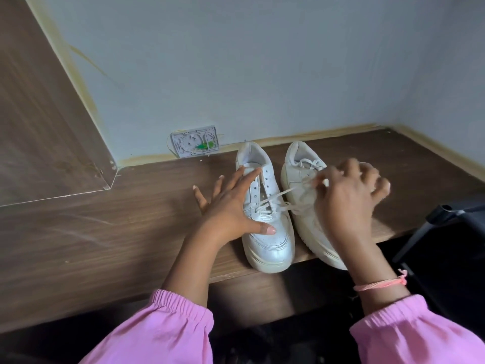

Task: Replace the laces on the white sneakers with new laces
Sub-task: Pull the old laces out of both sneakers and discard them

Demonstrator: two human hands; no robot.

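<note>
Two white sneakers stand side by side on a brown wooden desk (105, 232), toes toward me. The left sneaker (265, 232) has most upper eyelets bare, with its white lace (278, 197) left only in the lower rows. My left hand (231, 203) rests flat on that shoe's left side, fingers spread and straight. The lace runs up to the right into my right hand (346, 195), which pinches it above the right sneaker (301, 206). The right sneaker is still laced near its top. My right hand is motion-blurred and hides that shoe's middle.
A white wall plate (194, 141) with green bits sits at the desk's back edge. A wooden side panel (39, 114) rises on the left. A black chair part (451, 214) juts in at the right, beside the desk's front edge.
</note>
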